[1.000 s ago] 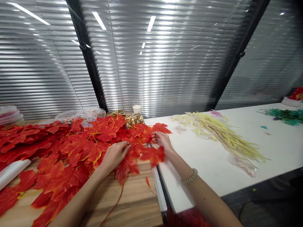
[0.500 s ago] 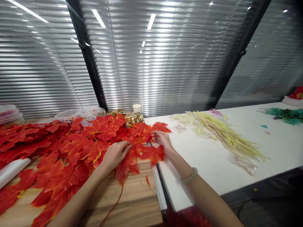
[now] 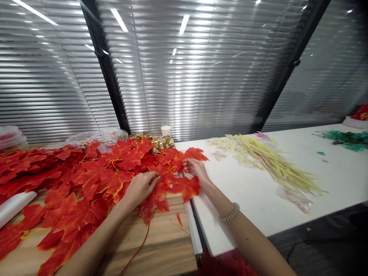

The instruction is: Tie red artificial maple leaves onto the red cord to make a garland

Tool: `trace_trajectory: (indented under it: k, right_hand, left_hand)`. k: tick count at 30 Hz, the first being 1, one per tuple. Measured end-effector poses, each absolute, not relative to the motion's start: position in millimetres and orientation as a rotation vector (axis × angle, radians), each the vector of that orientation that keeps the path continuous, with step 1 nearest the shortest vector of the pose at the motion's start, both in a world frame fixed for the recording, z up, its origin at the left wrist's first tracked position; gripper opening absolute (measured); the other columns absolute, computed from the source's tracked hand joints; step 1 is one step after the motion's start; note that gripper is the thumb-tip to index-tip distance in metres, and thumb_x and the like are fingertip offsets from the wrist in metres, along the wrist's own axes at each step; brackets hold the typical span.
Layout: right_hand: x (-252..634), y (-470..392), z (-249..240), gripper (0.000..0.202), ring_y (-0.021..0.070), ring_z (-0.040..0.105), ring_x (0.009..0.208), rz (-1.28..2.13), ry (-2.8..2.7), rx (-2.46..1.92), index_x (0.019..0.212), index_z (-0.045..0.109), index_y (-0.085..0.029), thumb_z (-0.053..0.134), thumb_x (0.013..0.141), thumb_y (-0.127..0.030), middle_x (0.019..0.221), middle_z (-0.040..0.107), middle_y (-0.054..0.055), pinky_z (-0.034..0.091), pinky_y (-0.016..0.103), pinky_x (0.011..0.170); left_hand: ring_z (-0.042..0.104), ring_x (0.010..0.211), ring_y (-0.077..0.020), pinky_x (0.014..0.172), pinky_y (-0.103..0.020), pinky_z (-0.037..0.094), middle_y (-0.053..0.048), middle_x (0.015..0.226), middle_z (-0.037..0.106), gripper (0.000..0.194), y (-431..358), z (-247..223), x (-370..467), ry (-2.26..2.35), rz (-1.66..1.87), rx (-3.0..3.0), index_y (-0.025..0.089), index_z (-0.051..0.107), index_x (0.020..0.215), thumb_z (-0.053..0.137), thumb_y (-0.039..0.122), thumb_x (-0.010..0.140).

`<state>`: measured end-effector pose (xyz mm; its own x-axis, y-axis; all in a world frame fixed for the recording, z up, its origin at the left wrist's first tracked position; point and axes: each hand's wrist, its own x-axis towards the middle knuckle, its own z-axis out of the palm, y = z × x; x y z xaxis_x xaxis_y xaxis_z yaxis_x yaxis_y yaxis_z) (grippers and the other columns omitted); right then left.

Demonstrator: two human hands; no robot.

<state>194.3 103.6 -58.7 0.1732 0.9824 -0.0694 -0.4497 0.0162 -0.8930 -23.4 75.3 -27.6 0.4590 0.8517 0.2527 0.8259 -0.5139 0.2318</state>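
A heap of red artificial maple leaves [image 3: 115, 180] with yellow edges spreads over the wood-grain table. My left hand [image 3: 142, 188] is at the heap's right side, thumb and fingertips closed on a leaf, with other leaves around it. Across from it, my right hand [image 3: 197, 169], wearing a beaded bracelet [image 3: 231, 212] on the wrist, has its fingers pinched at the rightmost leaves. One leaf [image 3: 187, 187] hangs just below that hand, over the table's edge. From under the lower leaves a thin reddish cord [image 3: 138, 249] runs toward me. The exact grip points are partly hidden.
A narrow gap separates the wood-grain table [image 3: 169, 253] from a white table [image 3: 247, 203]. Yellow strips [image 3: 276, 165] lie there, with green tinsel [image 3: 347, 140] farther right. Behind the leaves stand a paper cup [image 3: 166, 130], gold wrappers [image 3: 163, 143] and plastic containers [image 3: 11, 138].
Both hands stay almost in place on the leaves. The view has shifted very slightly; nothing is visibly taken up or let go.
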Motion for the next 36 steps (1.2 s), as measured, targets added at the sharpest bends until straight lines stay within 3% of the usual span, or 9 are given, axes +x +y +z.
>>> trace_trajectory:
  k: [36]
  right_hand:
    - [195.4,106.6,-63.3,0.009,0.0094,0.053,0.048,1.251,-0.753,-1.002,0.066,0.061,-0.014,0.06,0.066,-0.023,0.057,0.061,0.002,0.042,0.02,0.047]
  left_hand:
    - [0.061,0.075,-0.0196,0.059,-0.025,0.038,-0.005,0.088,0.067,0.029,74.9,-26.5,-22.7,1.509,0.512,2.653,0.021,0.06,0.089,0.034,0.033,0.088]
